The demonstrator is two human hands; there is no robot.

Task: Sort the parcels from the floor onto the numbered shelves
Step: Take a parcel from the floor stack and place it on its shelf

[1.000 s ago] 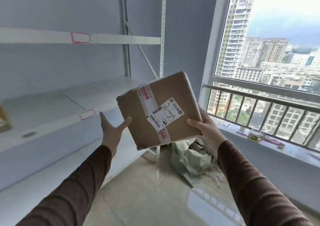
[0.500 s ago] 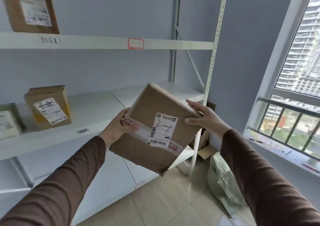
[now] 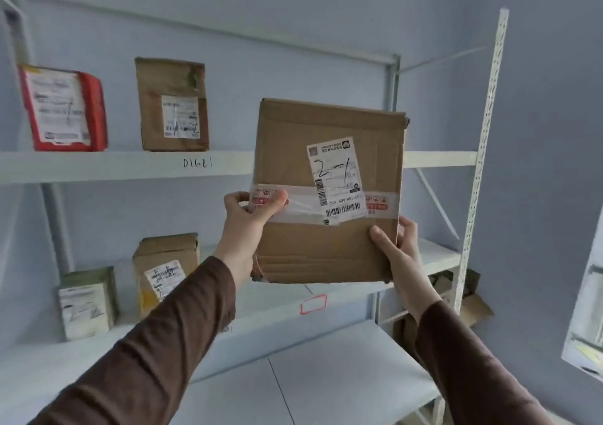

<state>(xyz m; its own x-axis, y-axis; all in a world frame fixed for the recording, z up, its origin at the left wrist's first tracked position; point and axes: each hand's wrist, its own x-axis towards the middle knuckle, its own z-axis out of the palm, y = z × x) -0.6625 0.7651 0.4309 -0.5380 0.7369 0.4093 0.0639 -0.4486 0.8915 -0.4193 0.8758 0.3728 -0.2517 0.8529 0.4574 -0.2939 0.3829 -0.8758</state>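
I hold a flat brown cardboard parcel [image 3: 326,150] upright in front of the white shelving, its label handwritten "2-1". My left hand [image 3: 251,215] grips its left edge over the clear tape. My right hand [image 3: 396,251] clasps its lower right corner. The parcel overlaps the front rail of the upper shelf [image 3: 130,166], which carries the writing "D1621". The middle shelf [image 3: 280,310] lies below it, with a red-outlined tag on its rail.
On the upper shelf stand a red parcel [image 3: 65,108] and a brown parcel [image 3: 173,104]. The middle shelf bears a brown parcel [image 3: 163,271] and a greenish box [image 3: 88,304]. A perforated upright [image 3: 483,150] stands right; cardboard scraps [image 3: 473,304] lie behind it.
The parcel has risen from waist level to the height of the upper shelf and turned upright. My view swung left and up, from the window to the shelves.
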